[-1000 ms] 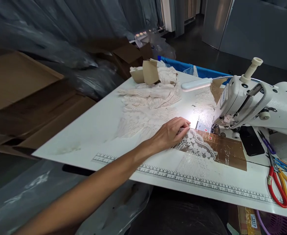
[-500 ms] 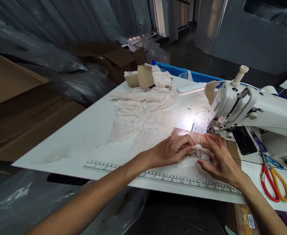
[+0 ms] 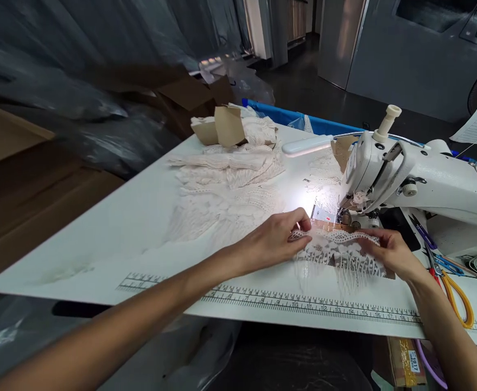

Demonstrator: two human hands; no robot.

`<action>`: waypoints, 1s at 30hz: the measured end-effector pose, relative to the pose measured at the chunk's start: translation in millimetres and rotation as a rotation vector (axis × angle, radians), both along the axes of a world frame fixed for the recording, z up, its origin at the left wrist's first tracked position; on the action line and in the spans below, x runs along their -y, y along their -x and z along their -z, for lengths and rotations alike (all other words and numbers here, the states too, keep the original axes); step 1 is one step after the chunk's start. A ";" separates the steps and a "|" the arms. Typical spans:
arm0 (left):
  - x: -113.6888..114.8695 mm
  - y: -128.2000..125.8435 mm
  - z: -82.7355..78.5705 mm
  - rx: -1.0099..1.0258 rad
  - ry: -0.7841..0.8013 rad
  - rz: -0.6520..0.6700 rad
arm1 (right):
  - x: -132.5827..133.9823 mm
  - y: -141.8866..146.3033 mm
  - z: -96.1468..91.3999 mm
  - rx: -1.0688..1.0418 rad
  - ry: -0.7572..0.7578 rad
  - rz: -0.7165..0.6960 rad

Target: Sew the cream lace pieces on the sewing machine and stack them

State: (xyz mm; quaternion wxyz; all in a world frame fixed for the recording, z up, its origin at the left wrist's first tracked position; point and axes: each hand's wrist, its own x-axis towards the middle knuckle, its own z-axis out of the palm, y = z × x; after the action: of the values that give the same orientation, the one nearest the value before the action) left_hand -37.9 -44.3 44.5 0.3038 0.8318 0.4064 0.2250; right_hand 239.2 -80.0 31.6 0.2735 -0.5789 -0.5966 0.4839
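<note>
A strip of white lace trim (image 3: 336, 247) with a fringed lower edge is stretched between my two hands, just in front of the sewing machine (image 3: 388, 168). My left hand (image 3: 285, 239) pinches its left end between thumb and fingers. At the other end, my right hand (image 3: 393, 252) grips the upper edge, its fingertips partly behind the lace. The needle area (image 3: 343, 214), lit by the machine's lamp, lies right behind the strip. Brown board (image 3: 328, 225) shows around the lace on the table.
Piled white lace (image 3: 230, 184) lies left of the machine, with a cardboard piece (image 3: 229, 126) on top. Scissors (image 3: 458, 298) and a dark phone (image 3: 401, 222) lie at the right. A printed ruler (image 3: 262, 298) runs along the table's front edge. Cardboard boxes (image 3: 30, 179) stand left.
My hands have moved apart, the right one rightward. The lace, bunched between them before, is now spread out flat and wide. The view has shifted slightly.
</note>
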 end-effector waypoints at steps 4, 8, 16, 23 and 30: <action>-19.3 -6.8 14.9 -0.178 -0.349 0.034 | -17.8 -1.9 15.9 0.206 -0.079 0.205; -20.2 -13.3 28.4 -0.154 -0.590 0.276 | -14.6 2.7 12.1 0.334 -0.099 0.230; -10.3 -11.0 34.0 -0.147 -0.528 0.356 | 3.2 11.8 7.3 0.202 -0.123 0.258; -12.7 -0.6 10.8 0.180 0.283 0.183 | -2.2 66.5 3.1 -0.347 0.077 0.251; -10.3 -5.0 9.4 0.049 0.318 -0.010 | -4.9 56.2 8.6 0.009 -0.196 0.096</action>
State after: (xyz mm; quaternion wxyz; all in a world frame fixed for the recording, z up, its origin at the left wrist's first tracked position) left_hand -32.9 -34.0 35.1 0.4404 0.7656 0.4333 0.1794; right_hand 183.1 -75.0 23.0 0.3490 -0.5796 -0.6137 0.4069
